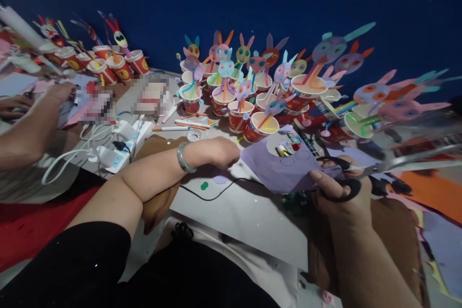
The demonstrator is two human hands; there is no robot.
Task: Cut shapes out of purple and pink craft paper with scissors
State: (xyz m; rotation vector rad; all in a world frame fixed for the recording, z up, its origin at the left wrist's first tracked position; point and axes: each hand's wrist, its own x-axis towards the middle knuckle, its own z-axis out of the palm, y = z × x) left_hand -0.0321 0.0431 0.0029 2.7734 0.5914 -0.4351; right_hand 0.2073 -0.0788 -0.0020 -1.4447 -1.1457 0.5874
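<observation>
My right hand (342, 190) grips black-handled scissors (397, 161), thumb and fingers through the loops, with the blades pointing off to the right. A sheet of purple paper (267, 166) with a rounded cut-out and pencilled circles extends from under the same thumb and fingers. My left hand (225, 152), a bangle on its wrist, is closed low over the white table (231, 207). Its fingertips are turned away, so anything in them is hidden. Just below it lie a small purple paper oval (220, 179) and a green paper scrap (204, 186).
Many paper cups (238, 118) with paper rabbit heads on straws crowd the back. Markers (191, 126) lie left of them, near a power strip (124, 149) with white cables. Another person's arm (39, 120) works at far left. Orange paper (433, 190) lies at right.
</observation>
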